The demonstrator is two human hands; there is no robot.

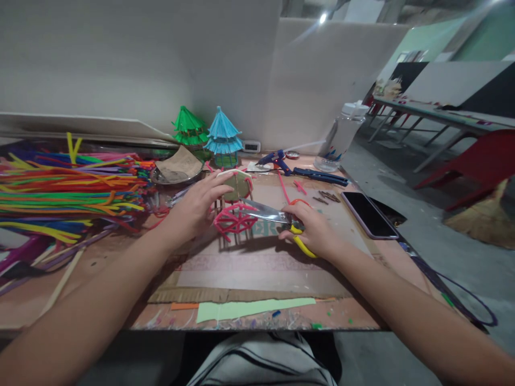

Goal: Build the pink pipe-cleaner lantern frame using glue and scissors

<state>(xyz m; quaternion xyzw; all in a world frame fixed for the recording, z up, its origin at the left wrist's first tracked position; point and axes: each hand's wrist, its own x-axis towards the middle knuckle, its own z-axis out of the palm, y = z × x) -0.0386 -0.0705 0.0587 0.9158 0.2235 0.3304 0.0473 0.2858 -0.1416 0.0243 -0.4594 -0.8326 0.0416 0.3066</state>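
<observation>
My left hand [197,206] grips a small craft frame [235,221] at its left side. Thin brown sticks form its legs, bright pink pipe cleaners criss-cross its near face, and an olive panel closes its back. Scissors [267,211] with yellow and red handles are in my right hand [316,228]. Their blades point left and reach over the top of the pink lattice; whether they touch it I cannot tell. My left fingertips are partly hidden behind the frame.
A pile of coloured pipe cleaners [76,185] covers the left side. At the back stand a green paper-roofed model [190,127], a blue one [223,134], a glue gun [277,159], pliers [319,176] and a bottle [340,139]. A phone [369,214] lies right.
</observation>
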